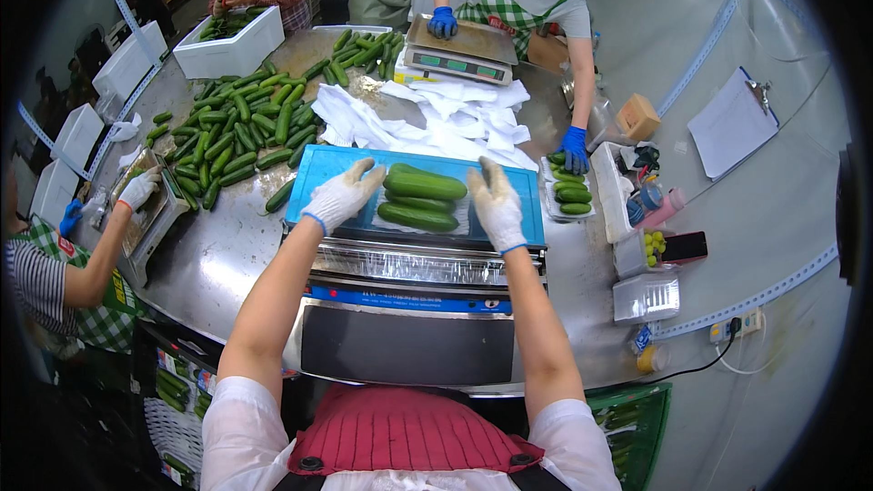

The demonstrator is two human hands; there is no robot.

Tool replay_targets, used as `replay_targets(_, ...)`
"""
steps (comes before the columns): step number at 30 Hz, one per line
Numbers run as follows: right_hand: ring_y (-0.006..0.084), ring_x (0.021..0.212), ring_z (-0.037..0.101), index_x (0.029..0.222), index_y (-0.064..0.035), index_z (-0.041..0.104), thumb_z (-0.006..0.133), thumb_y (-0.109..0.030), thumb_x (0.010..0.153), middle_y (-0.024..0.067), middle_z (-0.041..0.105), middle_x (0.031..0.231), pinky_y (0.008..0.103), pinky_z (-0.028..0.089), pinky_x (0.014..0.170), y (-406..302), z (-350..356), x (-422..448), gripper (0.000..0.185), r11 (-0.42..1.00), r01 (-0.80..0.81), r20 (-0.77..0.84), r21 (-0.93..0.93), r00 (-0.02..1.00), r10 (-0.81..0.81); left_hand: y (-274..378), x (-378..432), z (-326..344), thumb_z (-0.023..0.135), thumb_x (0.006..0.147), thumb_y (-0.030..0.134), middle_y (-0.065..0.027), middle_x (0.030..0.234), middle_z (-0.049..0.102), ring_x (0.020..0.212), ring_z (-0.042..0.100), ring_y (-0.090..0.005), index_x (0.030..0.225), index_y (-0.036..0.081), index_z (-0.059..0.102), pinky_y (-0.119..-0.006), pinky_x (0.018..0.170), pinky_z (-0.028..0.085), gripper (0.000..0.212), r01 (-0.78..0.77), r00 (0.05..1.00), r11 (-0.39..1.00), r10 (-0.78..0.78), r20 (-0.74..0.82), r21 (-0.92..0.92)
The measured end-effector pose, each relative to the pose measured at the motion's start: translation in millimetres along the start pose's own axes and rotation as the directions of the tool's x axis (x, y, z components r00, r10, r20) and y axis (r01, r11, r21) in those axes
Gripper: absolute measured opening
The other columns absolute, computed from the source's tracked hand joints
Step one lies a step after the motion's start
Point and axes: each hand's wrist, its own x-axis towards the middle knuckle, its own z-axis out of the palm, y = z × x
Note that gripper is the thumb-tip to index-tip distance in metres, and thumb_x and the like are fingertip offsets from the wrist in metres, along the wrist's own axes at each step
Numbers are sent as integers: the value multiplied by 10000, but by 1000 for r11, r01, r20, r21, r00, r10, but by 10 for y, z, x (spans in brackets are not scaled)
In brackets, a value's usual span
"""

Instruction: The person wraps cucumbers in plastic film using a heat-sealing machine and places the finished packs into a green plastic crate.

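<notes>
Several green cucumbers [423, 196] lie side by side on a white absorbent sheet [382, 219], on the blue top [314, 174] of a film wrapping machine. My left hand [346, 196], in a white knit glove, is just left of them with its fingers apart. On their right, my right hand [496, 206], gloved alike, is raised with fingers apart. Neither hand holds anything. A roll of clear plastic film [423, 262] sits in the machine nearer to me, and a dark flat plate [408, 344] lies in front of it.
Loose cucumbers [232, 129] are heaped left, white cloths [436, 116] beyond the machine. A co-worker's blue-gloved hand [574, 150] touches cucumbers on a white tray [586, 213] at right. Another co-worker's gloved hand [140, 189] is over a scale [146, 239]. A second scale [457, 65] stands ahead.
</notes>
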Motion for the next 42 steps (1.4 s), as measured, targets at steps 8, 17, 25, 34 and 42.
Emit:
replay_targets(8, 326, 1102, 589, 1199, -59, 635, 737, -307, 836, 160, 653, 1151, 414, 475, 945, -471, -71, -37, 451, 859, 429, 278, -281, 893, -355, -39, -219, -292, 584, 895, 438, -194, 1189, 669, 1081, 653, -309, 1257, 33, 614, -348, 943, 487, 543, -84, 996, 996, 85, 20, -25)
replay_targets(17, 105, 880, 625, 1199, -13, 603, 678, -263, 927, 61, 634, 932, 212, 472, 593, -296, -543, 84, 377, 684, -297, 233, 667, 954, 187, 31, -428, -339, 604, 885, 360, -183, 1103, 692, 1025, 670, -303, 1208, 37, 635, -342, 894, 508, 458, -115, 993, 993, 115, 37, -20)
replay_targets(25, 49, 610, 494, 1077, -39, 606, 757, -160, 822, -20, 584, 776, 206, 411, 533, -427, -508, -227, 320, 838, -354, 240, 415, 931, 274, 9, -398, -103, 688, 847, 315, -147, 1066, 663, 903, 661, -263, 1165, 29, 641, -354, 797, 529, 431, -310, 949, 933, 315, 2, 184)
replay_targets(34, 63, 602, 516, 1103, -10, 573, 741, -243, 855, 11, 598, 771, 209, 415, 520, -408, -221, -59, 379, 899, -389, 154, 201, 919, 363, 170, -102, -83, 612, 921, 378, -163, 967, 687, 856, 669, -307, 1135, 15, 648, -374, 781, 524, 423, -270, 948, 961, 276, -157, 59)
replay_targets(42, 78, 542, 517, 1117, 6, 638, 765, -324, 836, 7, 590, 679, 240, 413, 499, -274, 7, 238, 452, 927, -369, 232, -67, 898, 374, 255, 402, 78, 606, 884, 519, -199, 1007, 705, 943, 685, -302, 1109, 7, 677, -372, 837, 515, 564, -110, 982, 985, 127, 137, -130)
